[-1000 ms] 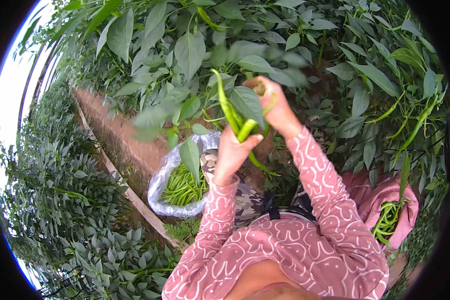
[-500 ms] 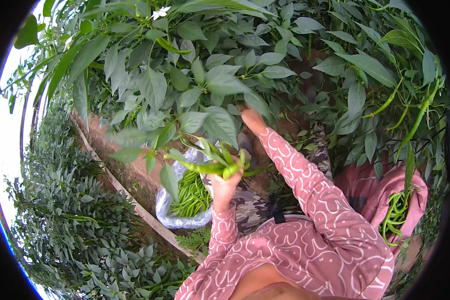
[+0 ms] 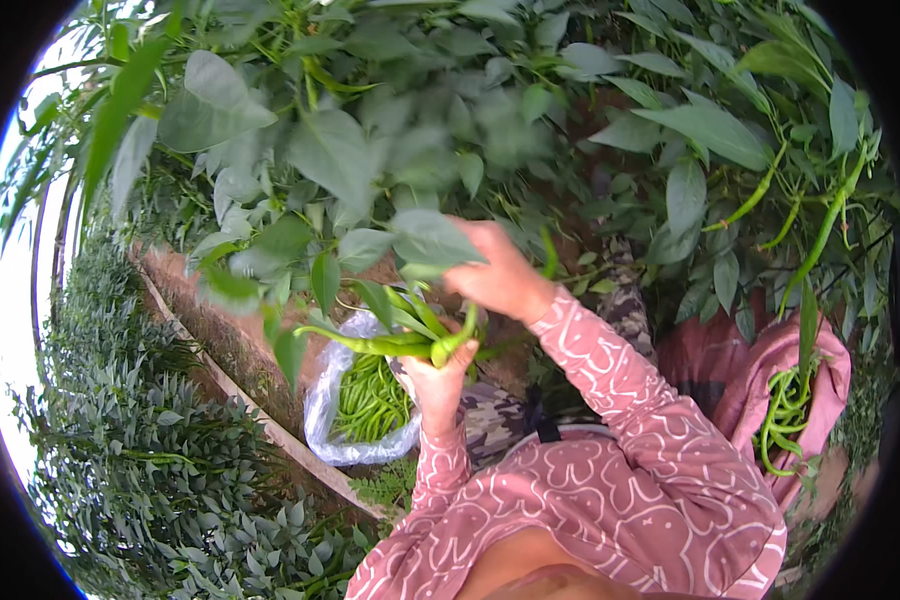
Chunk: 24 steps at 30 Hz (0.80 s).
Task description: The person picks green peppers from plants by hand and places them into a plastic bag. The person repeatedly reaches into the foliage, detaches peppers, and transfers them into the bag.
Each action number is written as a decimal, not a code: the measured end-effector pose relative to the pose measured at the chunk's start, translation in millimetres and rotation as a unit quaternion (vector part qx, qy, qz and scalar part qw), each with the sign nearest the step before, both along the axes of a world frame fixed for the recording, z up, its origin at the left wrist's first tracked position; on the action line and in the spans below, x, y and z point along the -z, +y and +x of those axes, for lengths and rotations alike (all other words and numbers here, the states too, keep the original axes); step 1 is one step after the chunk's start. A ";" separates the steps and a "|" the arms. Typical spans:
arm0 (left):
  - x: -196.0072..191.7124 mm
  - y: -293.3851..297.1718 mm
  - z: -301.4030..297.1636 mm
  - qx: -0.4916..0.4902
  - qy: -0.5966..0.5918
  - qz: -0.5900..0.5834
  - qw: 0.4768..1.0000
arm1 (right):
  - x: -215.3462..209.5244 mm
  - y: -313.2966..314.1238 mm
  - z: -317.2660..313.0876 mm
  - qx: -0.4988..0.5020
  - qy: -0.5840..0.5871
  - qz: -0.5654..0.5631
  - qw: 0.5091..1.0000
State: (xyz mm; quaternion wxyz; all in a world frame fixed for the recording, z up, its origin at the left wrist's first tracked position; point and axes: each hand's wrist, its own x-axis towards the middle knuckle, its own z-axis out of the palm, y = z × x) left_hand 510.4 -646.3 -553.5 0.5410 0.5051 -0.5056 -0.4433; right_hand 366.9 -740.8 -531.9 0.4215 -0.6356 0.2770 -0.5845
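My left hand is closed around a bunch of long green chili peppers, which stick out on both sides of the fist. Just above and to the right of that bunch is my right hand, blurred by motion, its fingers partly behind a broad leaf. Whether it holds anything is unclear. A short curved green piece, probably a pepper, shows beside its wrist. Below and left of my left hand stands a clear plastic bag, open at the top, with many green chili peppers inside.
Leafy pepper plants fill the far side, some leaves hanging close over my hands. Several peppers hang at the right. A pink cloth bag holding more peppers lies at my right. A pale strip edges the soil at left.
My right hand has drawn back from the foliage toward the bunch in my left hand. The peppers in the left hand have tilted slightly, and the leaves above have shifted.
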 end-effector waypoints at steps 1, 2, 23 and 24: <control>-0.9 -0.3 -4.8 -0.037 0.023 -0.011 0.999 | -9.8 12.5 9.5 0.001 0.018 0.066 0.998; -2.2 -1.1 -7.9 -0.058 0.078 -0.025 0.995 | -17.2 22.2 17.7 0.007 0.012 0.063 0.998; -56.8 -70.5 5.0 -0.008 -0.177 -0.108 0.978 | 138.1 -143.9 -5.3 0.189 -0.002 0.169 0.967; -62.8 -82.2 9.2 -0.059 -0.178 -0.108 0.976 | 148.2 -147.5 -9.0 0.176 -0.027 0.146 0.973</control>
